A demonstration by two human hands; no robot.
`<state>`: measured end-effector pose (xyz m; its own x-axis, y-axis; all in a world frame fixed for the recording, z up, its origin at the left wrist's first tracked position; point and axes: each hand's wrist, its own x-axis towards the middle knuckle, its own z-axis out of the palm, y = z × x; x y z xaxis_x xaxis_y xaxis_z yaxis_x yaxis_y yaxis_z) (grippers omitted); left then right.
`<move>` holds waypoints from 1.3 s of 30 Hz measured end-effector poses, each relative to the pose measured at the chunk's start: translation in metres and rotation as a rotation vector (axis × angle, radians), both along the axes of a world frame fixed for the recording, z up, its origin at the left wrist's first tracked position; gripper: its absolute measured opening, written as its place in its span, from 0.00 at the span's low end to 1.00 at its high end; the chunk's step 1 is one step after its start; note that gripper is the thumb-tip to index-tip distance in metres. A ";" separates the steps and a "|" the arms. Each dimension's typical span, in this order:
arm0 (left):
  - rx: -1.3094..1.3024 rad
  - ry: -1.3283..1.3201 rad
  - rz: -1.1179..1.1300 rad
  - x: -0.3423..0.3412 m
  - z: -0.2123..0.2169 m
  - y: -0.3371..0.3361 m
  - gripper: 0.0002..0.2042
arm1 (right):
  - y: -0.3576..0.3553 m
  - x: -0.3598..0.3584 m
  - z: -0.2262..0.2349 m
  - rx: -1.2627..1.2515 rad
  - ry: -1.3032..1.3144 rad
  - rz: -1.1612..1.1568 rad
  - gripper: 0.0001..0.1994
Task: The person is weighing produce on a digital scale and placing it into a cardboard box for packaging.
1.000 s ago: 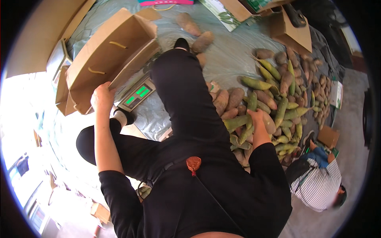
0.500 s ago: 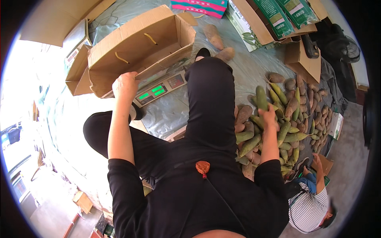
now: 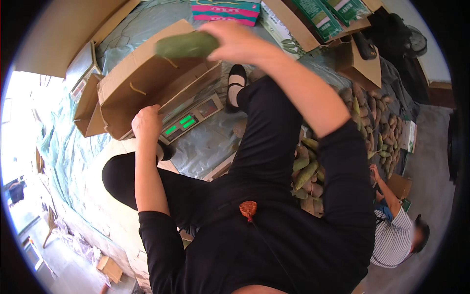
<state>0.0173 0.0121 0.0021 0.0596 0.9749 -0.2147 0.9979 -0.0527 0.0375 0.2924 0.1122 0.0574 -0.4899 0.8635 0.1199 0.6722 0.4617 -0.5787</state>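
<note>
Radish [image 3: 182, 45], one, in right grip [image 3: 235, 42]

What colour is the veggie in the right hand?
The veggie is green, best seen in the head view.

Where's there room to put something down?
There's a bare patch of plastic sheet between the scale and the legs, and grey floor on the right past the white box. It's crowded in the vegetable pile and at the cardboard box, where the left hand grips the edge and the right hand holds a green vegetable.
</note>
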 end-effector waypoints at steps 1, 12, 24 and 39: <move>-0.017 0.009 0.002 0.000 0.000 0.000 0.09 | 0.003 -0.026 -0.007 -0.002 -0.056 -0.026 0.29; -0.062 0.060 0.032 -0.003 -0.008 0.006 0.14 | -0.010 -0.114 -0.058 -0.292 -0.130 -0.014 0.23; -0.081 -0.003 0.067 0.003 -0.003 0.006 0.13 | -0.089 0.175 -0.052 -0.208 0.318 -0.559 0.19; -0.079 0.024 0.042 0.008 -0.002 0.006 0.14 | -0.366 0.238 -0.227 -1.017 -0.320 -1.182 0.28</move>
